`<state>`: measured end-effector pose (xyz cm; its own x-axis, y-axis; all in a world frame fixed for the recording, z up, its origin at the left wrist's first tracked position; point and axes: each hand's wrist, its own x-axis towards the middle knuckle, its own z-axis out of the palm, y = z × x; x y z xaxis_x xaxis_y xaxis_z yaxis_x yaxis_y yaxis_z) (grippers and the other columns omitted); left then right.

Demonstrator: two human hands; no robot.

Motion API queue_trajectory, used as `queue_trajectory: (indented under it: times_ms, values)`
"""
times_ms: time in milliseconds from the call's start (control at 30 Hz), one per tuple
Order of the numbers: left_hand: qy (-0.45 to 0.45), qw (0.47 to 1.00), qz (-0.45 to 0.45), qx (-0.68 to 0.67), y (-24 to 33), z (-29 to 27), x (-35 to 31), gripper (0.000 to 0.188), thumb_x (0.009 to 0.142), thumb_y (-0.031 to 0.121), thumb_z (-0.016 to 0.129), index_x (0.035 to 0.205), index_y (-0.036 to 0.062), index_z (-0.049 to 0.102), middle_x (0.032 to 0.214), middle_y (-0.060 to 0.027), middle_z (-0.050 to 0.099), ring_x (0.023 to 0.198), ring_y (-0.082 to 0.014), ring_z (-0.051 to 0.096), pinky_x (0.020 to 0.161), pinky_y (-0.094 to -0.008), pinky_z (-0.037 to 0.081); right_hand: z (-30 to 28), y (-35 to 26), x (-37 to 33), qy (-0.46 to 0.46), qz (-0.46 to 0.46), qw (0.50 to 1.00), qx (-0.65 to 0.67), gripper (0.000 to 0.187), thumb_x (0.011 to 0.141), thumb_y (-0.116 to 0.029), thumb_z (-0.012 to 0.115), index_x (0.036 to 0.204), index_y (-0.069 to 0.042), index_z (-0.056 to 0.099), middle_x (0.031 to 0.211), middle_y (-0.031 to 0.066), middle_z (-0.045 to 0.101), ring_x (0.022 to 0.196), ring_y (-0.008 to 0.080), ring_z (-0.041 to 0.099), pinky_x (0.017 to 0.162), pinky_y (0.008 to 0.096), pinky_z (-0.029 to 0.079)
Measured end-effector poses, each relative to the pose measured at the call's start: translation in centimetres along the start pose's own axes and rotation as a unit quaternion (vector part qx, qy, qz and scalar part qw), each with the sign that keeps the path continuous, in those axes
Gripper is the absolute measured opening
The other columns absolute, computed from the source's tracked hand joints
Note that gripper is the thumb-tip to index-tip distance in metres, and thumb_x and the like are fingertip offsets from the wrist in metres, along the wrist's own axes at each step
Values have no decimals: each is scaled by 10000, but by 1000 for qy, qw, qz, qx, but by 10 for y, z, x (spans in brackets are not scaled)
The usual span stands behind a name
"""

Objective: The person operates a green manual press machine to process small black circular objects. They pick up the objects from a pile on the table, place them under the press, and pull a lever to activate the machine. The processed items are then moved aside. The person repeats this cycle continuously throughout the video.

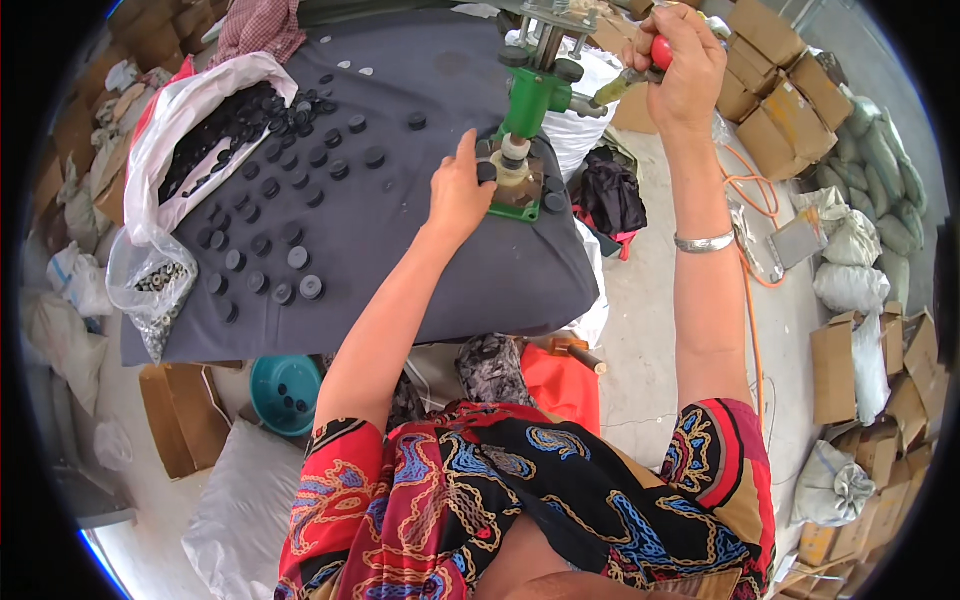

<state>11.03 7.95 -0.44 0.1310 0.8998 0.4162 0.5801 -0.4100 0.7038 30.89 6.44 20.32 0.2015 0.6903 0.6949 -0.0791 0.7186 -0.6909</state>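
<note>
A green hand press (530, 106) stands at the right side of the dark-covered table. Its lever (618, 88) rises to the right and ends in a red ball knob (661, 53). My right hand (690, 62) is wrapped around the knob end. Just left of the press base, my left hand (460, 192) has its index finger stretched out. A black round cap (487, 172) sits at the fingertips of that hand, apparently pinched. The press ram (514, 150) comes down onto the pale fixture (517, 182) on the base; whether a part lies between them I cannot tell.
Many black round caps (298, 257) lie scattered across the table cloth (400, 290). At the left, a white sack (150, 190) spills more, beside a plastic bag of small rings (155, 285). Below stands a teal basin (262, 395). An orange cord (750, 300) crosses the floor.
</note>
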Motion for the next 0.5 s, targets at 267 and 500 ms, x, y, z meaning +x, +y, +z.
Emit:
queue_trajectory:
  times_ms: [267,500]
  values:
    - [-7,1000,6,-3,8,30,26,868,725,56,734,1456,12,269,965,-221,621,977,-386,597,874,-439,483,-1,0,0,-7,1,1000,21,203,899,-162,576,722,-76,526,589,11,486,442,111,495,408,248,405]
    - [-2,999,-28,-43,7,40,29,893,733,89,755,1452,-37,241,1117,-166,654,1086,-357,553,963,-434,430,6,-6,-14,-25,-31,999,-4,206,899,-169,569,736,-45,538,609,33,505,463,124,473,453,272,409]
